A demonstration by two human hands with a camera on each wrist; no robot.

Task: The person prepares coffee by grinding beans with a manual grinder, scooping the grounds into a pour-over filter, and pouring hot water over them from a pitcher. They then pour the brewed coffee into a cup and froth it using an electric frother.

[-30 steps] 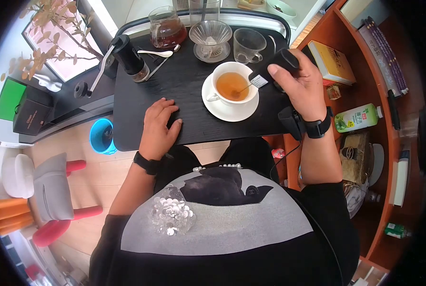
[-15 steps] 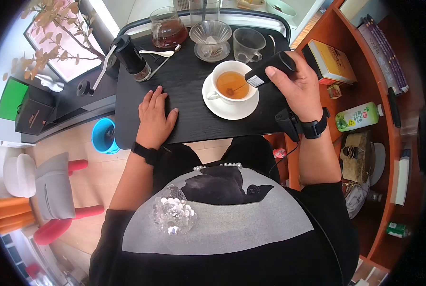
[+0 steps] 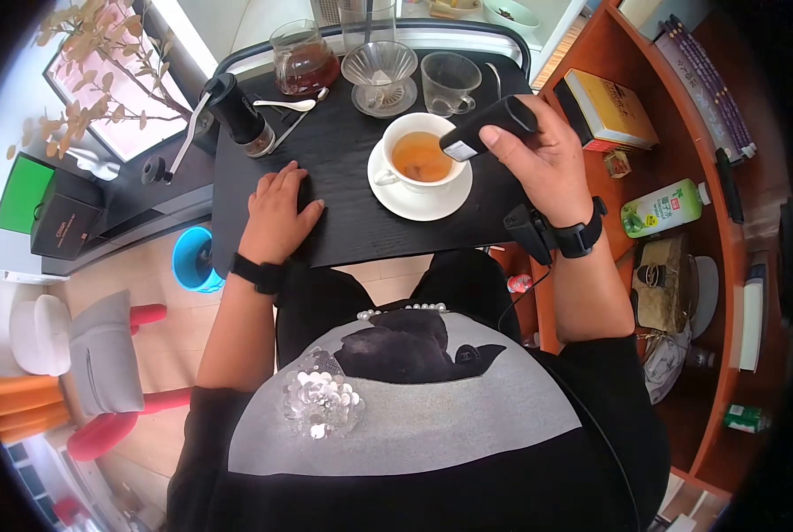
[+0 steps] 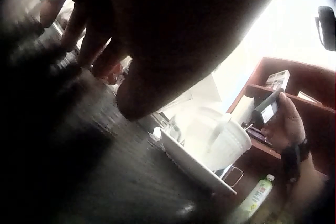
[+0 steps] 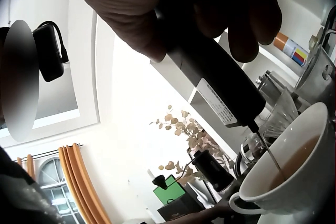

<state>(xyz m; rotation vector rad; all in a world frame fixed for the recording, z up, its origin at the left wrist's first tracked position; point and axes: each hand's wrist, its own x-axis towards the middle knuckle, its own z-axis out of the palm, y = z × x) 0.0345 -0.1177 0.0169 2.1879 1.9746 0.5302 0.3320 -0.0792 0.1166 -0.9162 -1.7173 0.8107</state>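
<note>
My right hand (image 3: 552, 164) grips a black handheld milk frother (image 3: 494, 127), thumb along one side of its body. In the right wrist view the frother (image 5: 218, 82) slants down, and its thin metal shaft (image 5: 270, 153) dips into the amber liquid (image 5: 296, 163). That liquid fills much of a white cup (image 3: 419, 124) on a white saucer (image 3: 423, 209); the whisk end is blurred under the surface. Left of the saucer, my left hand (image 3: 277, 213) rests on the black tabletop (image 3: 343, 235), fingers extended forward and holding nothing.
Along the back stand a glass server (image 3: 303, 66) with dark red liquid, a ribbed glass dripper (image 3: 379, 66) and a glass cup (image 3: 450, 84). A hand coffee grinder (image 3: 237, 111) and white spoon (image 3: 286, 105) are at the left. A wooden shelf (image 3: 547, 346) borders the right side.
My right hand and the frother have shifted slightly left, bringing the frother's front end closer over the cup's rim. My left hand has slid a little forward and left on the tabletop.
</note>
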